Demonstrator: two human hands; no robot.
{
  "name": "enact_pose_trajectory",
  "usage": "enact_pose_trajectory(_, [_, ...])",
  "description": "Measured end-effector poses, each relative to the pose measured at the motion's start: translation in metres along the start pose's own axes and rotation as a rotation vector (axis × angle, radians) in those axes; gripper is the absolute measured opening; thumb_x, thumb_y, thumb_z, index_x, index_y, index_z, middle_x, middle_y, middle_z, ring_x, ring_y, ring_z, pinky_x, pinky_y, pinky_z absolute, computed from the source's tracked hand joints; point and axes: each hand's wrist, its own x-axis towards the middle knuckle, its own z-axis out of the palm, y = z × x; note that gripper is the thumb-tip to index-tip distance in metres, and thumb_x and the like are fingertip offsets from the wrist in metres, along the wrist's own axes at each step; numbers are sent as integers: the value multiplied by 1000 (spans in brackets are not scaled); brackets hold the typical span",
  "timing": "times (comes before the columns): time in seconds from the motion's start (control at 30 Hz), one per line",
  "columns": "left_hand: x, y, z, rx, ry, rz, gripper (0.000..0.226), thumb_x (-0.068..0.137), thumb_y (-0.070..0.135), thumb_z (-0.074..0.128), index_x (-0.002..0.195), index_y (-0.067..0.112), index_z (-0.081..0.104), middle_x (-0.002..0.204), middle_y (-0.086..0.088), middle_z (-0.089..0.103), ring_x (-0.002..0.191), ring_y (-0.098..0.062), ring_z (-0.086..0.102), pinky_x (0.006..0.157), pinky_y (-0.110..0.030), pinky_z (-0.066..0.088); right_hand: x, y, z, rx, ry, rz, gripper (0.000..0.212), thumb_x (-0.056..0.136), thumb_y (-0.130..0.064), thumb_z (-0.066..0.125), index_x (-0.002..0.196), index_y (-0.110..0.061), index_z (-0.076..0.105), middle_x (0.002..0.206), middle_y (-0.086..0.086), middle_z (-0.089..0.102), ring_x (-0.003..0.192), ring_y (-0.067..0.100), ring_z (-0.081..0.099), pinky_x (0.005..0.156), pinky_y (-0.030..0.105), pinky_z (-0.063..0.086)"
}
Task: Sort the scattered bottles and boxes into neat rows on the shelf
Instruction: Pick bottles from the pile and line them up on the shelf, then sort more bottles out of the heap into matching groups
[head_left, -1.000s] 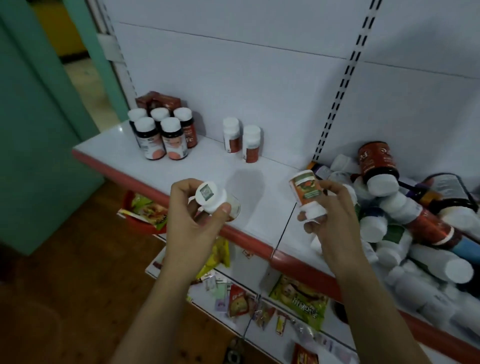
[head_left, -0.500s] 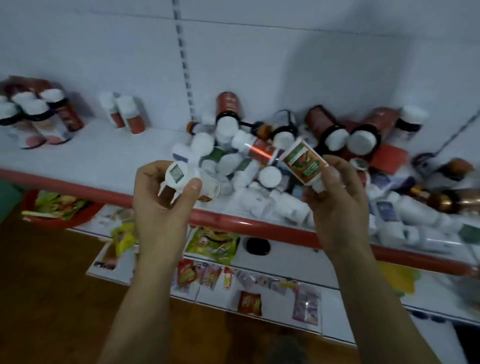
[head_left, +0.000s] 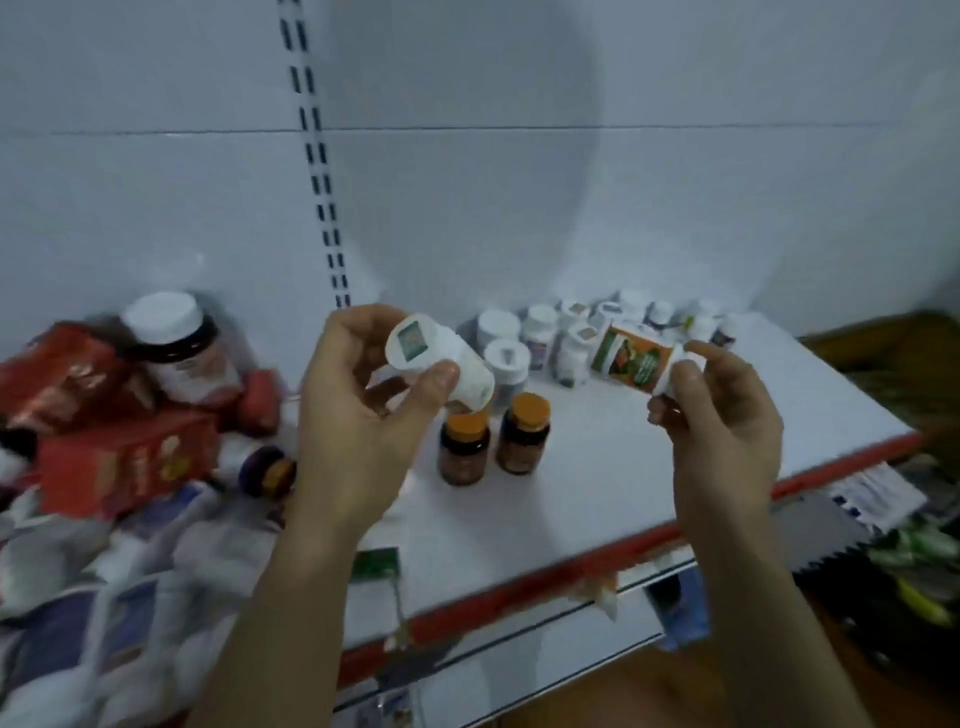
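Observation:
My left hand grips a small white bottle, tilted with its labelled cap toward me. My right hand pinches a white bottle with an orange-green label by its cap end, lying sideways above the shelf. Behind both hands, a cluster of several small white-capped bottles stands upright at the back. Two dark bottles with orange caps stand just below my left hand's bottle.
A heap of scattered items fills the left: red boxes, a large dark bottle with a white cap, a fallen purple-capped bottle and white packets. The shelf's red front edge runs diagonally; a lower shelf lies beneath.
My view has swung right, from the sorted left end, past the central heap, to the shelf's right end. Both hands keep hold of the same two bottles throughout.

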Motion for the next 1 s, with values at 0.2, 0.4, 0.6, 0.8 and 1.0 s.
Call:
enact_pose_trajectory(0.2, [68, -37, 117, 403, -348, -45, 34, 81, 36, 80, 107, 36, 58, 104, 22, 68, 92, -3, 66, 74, -16, 51, 88, 27, -61, -492, -64, -94, 18, 96, -33, 70, 113, -34, 69, 112, -4, 69, 81, 15, 70, 68, 28, 57])
enact_pose_trajectory(0.4, [88, -75, 177, 1035, -738, -41, 32, 83, 32, 72, 112, 28, 58, 102, 1, 62, 96, -24, 59, 75, -37, 50, 129, 51, -65, -876, -296, -103, 29, 87, -28, 77, 113, -34, 68, 106, -3, 61, 83, 17, 61, 78, 32, 47])
enact_pose_trajectory(0.6, [85, -83, 171, 1075, -735, -38, 48, 83, 27, 76, 129, 25, 59, 122, -1, 52, 104, -26, 60, 85, -42, 51, 133, 67, -39, -892, -407, -61, 40, 88, -24, 78, 125, -25, 64, 119, 0, 58, 92, 23, 63, 83, 30, 47])
enact_pose_trajectory(0.8, [92, -58, 92, 1065, -415, 20, 37, 91, 28, 74, 126, 25, 62, 111, 7, 58, 98, -16, 59, 84, -38, 51, 121, 50, -22, -810, -269, -247, 27, 90, -28, 70, 116, -24, 65, 112, -2, 60, 81, 16, 55, 70, 10, 35])
enact_pose_trajectory(1.0, [85, -53, 18, 1154, -301, -98, 27, 97, 20, 67, 124, 21, 65, 106, 7, 61, 93, -13, 57, 83, -29, 46, 97, 41, 50, -747, -634, -304, 17, 92, -35, 68, 106, -34, 59, 98, -14, 62, 77, 0, 55, 66, 18, 39])
